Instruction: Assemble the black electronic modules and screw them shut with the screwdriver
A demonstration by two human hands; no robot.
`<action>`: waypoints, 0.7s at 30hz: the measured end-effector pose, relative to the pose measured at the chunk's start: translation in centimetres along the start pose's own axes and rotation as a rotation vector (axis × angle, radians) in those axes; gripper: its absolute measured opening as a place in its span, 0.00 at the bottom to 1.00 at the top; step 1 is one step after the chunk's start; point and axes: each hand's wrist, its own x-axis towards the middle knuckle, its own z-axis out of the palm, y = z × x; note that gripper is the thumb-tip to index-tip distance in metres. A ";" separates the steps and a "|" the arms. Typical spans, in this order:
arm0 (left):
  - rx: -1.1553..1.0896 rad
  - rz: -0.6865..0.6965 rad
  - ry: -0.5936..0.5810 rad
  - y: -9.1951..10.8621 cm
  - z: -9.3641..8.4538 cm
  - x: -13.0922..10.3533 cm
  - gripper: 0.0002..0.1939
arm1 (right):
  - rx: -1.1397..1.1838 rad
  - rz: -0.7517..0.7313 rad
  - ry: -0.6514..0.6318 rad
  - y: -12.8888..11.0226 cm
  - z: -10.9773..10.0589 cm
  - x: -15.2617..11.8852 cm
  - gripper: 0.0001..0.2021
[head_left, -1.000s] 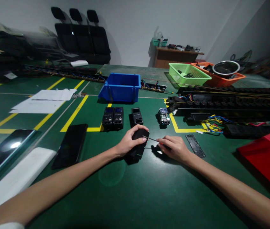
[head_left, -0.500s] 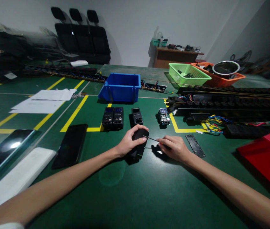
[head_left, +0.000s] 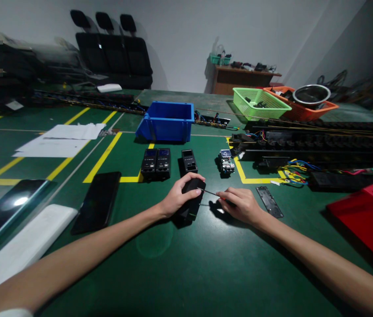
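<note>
My left hand (head_left: 181, 193) is closed around a black rectangular plastic housing (head_left: 193, 208), holding it tilted on the green table. From the right, my right hand (head_left: 241, 203) grips a screwdriver (head_left: 210, 192) whose thin shaft reaches the housing's near upper face; its handle is mostly hidden in my fingers. Just beyond the housing stands a black module with a small window (head_left: 189, 161). A bare circuit board assembly (head_left: 226, 162) sits farther right. Beside my right hand lies a flat black cover plate (head_left: 269, 201).
Two joined black modules (head_left: 156, 163) stand near a blue bin (head_left: 170, 121). Phones (head_left: 97, 202) and a white long object (head_left: 24, 251) lie left. A red bin (head_left: 367, 220), loose wires (head_left: 294, 171) and long black rails (head_left: 312, 140) occupy the right. Another person is at far left.
</note>
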 end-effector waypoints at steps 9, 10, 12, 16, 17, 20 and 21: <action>0.008 0.003 0.000 -0.1 -0.1 0.0 0.19 | 0.001 0.008 -0.002 0.0 0.1 -0.1 0.07; 0.009 0.001 0.001 -0.1 -0.1 0.0 0.19 | 0.000 0.008 -0.003 0.0 0.1 -0.1 0.06; 0.012 -0.001 0.003 -0.1 -0.1 0.0 0.19 | -0.001 0.010 -0.005 0.0 0.1 -0.1 0.06; 0.010 -0.004 0.006 -0.1 0.1 0.0 0.20 | 0.009 0.010 -0.008 0.1 0.1 -0.1 0.07; 0.008 -0.005 0.006 -0.1 0.1 0.0 0.20 | 0.011 0.009 -0.009 0.0 0.1 -0.1 0.07; 0.003 -0.005 0.005 0.0 0.1 0.0 0.19 | 0.008 0.007 -0.009 0.0 0.0 0.0 0.07; 0.004 -0.006 0.005 0.1 0.1 0.0 0.19 | 0.005 0.007 -0.009 0.0 0.0 0.0 0.07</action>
